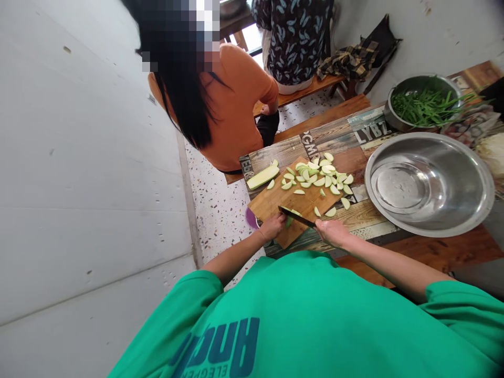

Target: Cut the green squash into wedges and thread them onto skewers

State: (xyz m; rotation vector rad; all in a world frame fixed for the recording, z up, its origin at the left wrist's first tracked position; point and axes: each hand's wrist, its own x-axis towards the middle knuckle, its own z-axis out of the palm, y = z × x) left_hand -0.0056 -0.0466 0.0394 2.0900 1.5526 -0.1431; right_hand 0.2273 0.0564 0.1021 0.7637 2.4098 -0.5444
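Note:
My right hand (332, 232) grips the handle of a kitchen knife (298, 217), its dark blade pointing left across the near part of a wooden cutting board (263, 205). Against the blade's left end, my left hand (273, 227) holds a green zucchini piece (289, 221), mostly hidden by the knife and fingers. Pale half-round zucchini slices (319, 181) lie scattered over the board's far right side, several of them on the table. A long zucchini half (263, 177) rests cut side up at the board's far left edge.
Right of the board stands a large steel basin (429, 184). Behind it, a smaller steel bowl (396, 113) holds cut greens (427, 107). A person in orange (232, 105) sits beyond the table's left end; another in a patterned shirt (293, 42) sits farther back.

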